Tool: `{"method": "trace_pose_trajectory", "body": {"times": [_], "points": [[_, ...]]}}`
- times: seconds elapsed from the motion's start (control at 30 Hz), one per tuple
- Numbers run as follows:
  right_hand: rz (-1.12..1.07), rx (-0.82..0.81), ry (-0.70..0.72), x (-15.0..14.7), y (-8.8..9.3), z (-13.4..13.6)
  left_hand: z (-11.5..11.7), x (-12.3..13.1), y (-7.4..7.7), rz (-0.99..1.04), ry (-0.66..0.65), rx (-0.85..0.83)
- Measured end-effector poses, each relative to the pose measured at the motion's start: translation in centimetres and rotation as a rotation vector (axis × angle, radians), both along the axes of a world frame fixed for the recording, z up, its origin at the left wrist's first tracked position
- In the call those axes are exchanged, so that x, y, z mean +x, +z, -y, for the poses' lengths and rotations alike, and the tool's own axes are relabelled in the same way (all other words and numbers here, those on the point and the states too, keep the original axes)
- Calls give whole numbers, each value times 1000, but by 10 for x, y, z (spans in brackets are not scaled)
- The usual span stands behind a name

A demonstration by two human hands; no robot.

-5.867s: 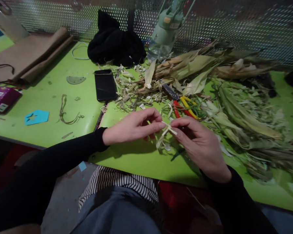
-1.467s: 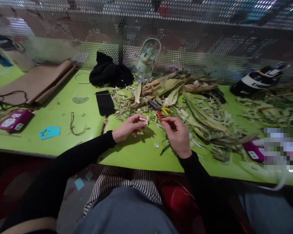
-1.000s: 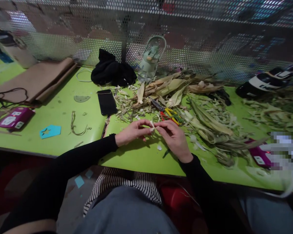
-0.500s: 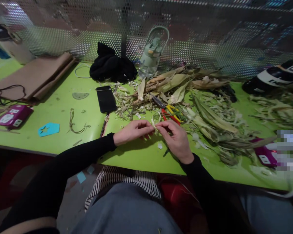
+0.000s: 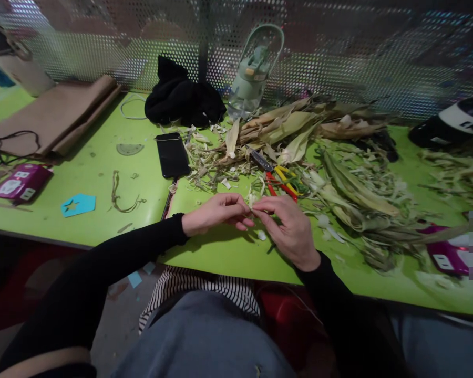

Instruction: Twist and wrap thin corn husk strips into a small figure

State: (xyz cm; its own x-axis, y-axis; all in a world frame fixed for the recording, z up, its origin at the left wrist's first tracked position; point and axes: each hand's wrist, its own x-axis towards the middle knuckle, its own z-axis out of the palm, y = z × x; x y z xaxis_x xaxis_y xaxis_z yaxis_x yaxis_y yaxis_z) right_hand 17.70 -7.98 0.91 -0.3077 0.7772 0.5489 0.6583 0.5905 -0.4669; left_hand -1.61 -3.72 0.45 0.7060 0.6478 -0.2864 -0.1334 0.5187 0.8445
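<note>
My left hand (image 5: 219, 212) and my right hand (image 5: 286, 227) meet over the front of the green table, thumbs and fingertips pinched close together. Between them is a thin pale strip of corn husk (image 5: 252, 200), its upper end showing above the fingers; the rest is hidden. Just beyond my right hand lie pliers with red and yellow handles (image 5: 281, 178), among shredded husk. A heap of dry corn husks (image 5: 284, 131) spreads behind them, and longer green husks (image 5: 357, 184) lie to the right. A small white scrap (image 5: 261, 235) rests under my hands.
A black phone (image 5: 172, 155), a protractor (image 5: 129, 149), a twisted husk cord (image 5: 120, 199) and a blue card (image 5: 78, 205) lie leftward. Behind are a black cloth (image 5: 183, 100) and a green bottle (image 5: 250, 79). Purple power strips (image 5: 21, 182) sit at both sides. A perforated screen (image 5: 114, 47) backs the table.
The view has shifted slightly, so the bottle and husks sit further right. My hands stay pinched together on the strip; the left fingers have curled a little differently and less of the strip shows.
</note>
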Motion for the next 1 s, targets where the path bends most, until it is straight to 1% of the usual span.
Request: {"method": "trace_pose_trajectory", "body": {"times": [0.1, 0.33, 0.47, 0.6, 0.8, 0.9, 1.0], "points": [[-19, -34, -12, -1, 1, 2, 1, 0, 0, 41, 8, -4], [-158, -166, -27, 0, 3, 5, 7, -3, 11, 32, -6, 244], [-208, -218, -25, 1, 2, 7, 7, -4, 13, 18, -26, 290], [-267, -302, -24, 2, 2, 6, 7, -4, 14, 27, -46, 275], [-440, -496, -5, 3, 3, 5, 4, -7, 16, 56, -115, 209], [-511, -570, -11, 2, -2, 2, -1, -7, 13, 63, -151, 143], [-536, -578, -38, 0, -6, -3, -7, -7, 8, 29, -124, 74]]}}
